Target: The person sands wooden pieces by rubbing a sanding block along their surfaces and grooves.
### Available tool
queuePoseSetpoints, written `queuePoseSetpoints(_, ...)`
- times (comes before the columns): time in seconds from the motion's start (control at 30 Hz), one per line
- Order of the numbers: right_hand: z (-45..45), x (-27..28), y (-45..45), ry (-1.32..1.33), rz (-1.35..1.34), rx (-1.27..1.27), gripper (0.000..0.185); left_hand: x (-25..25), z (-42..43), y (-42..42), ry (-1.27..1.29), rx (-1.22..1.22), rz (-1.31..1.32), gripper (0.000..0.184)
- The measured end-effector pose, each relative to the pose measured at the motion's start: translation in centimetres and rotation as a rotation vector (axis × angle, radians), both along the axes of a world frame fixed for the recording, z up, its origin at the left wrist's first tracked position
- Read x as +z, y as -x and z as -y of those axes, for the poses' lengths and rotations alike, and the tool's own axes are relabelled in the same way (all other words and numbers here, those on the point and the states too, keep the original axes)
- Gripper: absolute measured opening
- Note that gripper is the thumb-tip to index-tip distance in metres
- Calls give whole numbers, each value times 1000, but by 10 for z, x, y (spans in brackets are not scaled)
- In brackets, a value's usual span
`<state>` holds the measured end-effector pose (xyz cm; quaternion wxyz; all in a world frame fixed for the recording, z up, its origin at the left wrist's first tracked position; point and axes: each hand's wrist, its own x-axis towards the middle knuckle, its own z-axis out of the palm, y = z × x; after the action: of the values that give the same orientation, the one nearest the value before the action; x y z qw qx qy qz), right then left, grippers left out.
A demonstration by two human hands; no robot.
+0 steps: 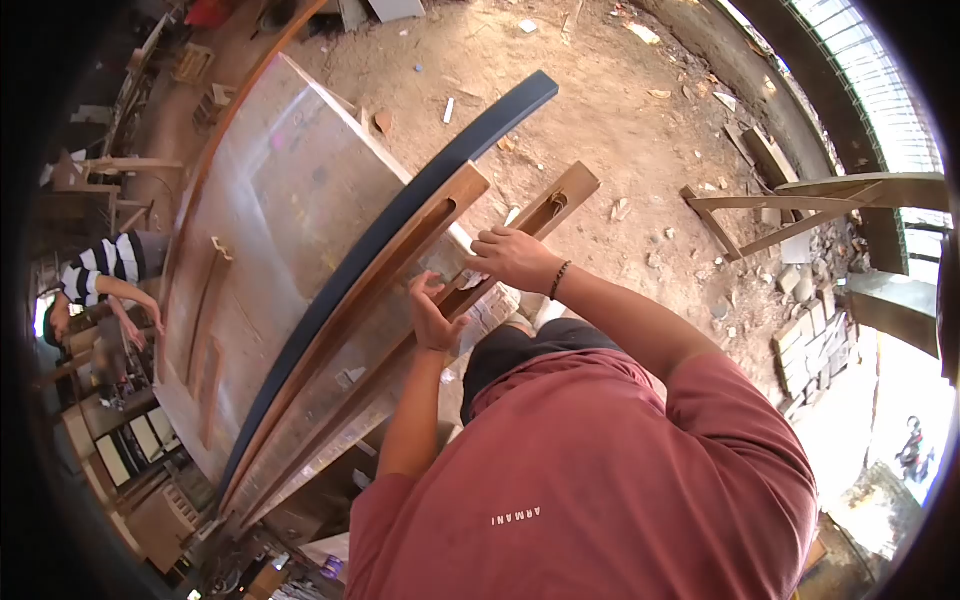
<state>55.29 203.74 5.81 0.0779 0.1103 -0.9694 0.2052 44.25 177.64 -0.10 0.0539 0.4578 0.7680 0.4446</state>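
A long brown wooden piece [572, 190] with a slot near its end lies along the table's near edge. Over it, my right hand [515, 260] has its fingers bent and pressed together by a small pale scrap [470, 281]; what they pinch is too small to name. My left hand [436, 318] is beside the same piece, thumb and fingers apart, nothing seen in it. Farther left runs a second slotted wooden piece [455, 200], alongside a long dark blue curved strip [400, 205].
Under the pieces is a large worktable [290, 160]. Another person [105, 270] in a striped top leans at its far left side, near thin wooden parts [208, 310]. A wooden frame [790, 205] and stacked blocks [815, 345] stand at right on the dirt floor.
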Motion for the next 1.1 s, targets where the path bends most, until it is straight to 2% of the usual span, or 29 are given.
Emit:
queuePoseSetpoints(0.1, -47, -8, -16, 4, -115, -105, 21, 10, -7, -3, 22, 0, 8, 125)
queuePoseSetpoints(0.13, -66, 2, -21, -80, -23, -142, 20, 6, -8, -2, 24, 6, -3, 123)
queuePoseSetpoints(0.2, -79, 13, -28, -51, 3, -124, 15, 2, -7, -1, 25, 6, -29, 120)
queuePoseSetpoints(0.27, -81, 13, -28, -41, -7, -103, 14, -3, -6, 3, 27, -13, -58, 105)
queuePoseSetpoints(0.3, -83, 19, -32, -4, -26, -153, 14, 0, -7, 6, 22, -13, -77, 105)
queuePoseSetpoints(0.37, -83, 28, -46, 41, -50, -210, 14, 6, -8, 3, 136, 36, 4, 88)
queuePoseSetpoints(0.4, -85, 34, -54, 176, -144, -368, 17, 21, -17, -5, 126, 70, -24, 69)
queuePoseSetpoints(0.43, -88, 43, -64, 314, -237, -524, 19, 25, -24, -7, 126, 64, -32, 69)
queuePoseSetpoints(0.47, -94, 53, -79, 372, -195, -612, 29, 28, -32, -7, 168, 62, -129, 63)
queuePoseSetpoints(0.5, -93, 54, -92, 376, -202, -617, 29, 30, -42, -7, 207, 61, -224, 57)
queuePoseSetpoints(0.57, -88, 52, -118, 1204, -152, -993, 45, 46, -77, -7, 261, 12, -292, 52)
queuePoseSetpoints(0.6, -91, 41, -132, 1209, -153, -997, 45, 50, -92, -7, 318, -33, -354, 48)
queuePoseSetpoints(0.67, -99, 3, -158, 1007, -248, -1168, 42, 49, -121, -4, 306, -99, -339, 48)
queuePoseSetpoints(0.7, -99, -7, -170, 1008, -252, -1175, 42, 47, -134, -4, 295, -160, -320, 48)
queuePoseSetpoints(0.73, -96, -14, -182, 1218, -273, -1225, 39, 44, -143, -4, 324, -178, -311, 40)
queuePoseSetpoints(0.8, -90, -26, -197, 1550, -394, -1261, 34, 39, -152, -3, 380, -206, -372, 36)
queuePoseSetpoints(0.87, -82, -31, -212, 1623, -422, -1295, 37, 36, -164, 0, 388, -236, -503, 29)
queuePoseSetpoints(0.97, -69, -55, -226, 1702, -437, -1383, 33, 36, -162, 6, 333, -262, -532, 26)
queuePoseSetpoints(1.03, -61, -51, -229, 1689, -419, -1383, 33, 44, -158, 9, 398, -275, -483, 24)
queuePoseSetpoints(1.1, -58, -70, -231, 1709, -360, -1357, 31, 50, -153, 11, 406, -280, -437, 23)
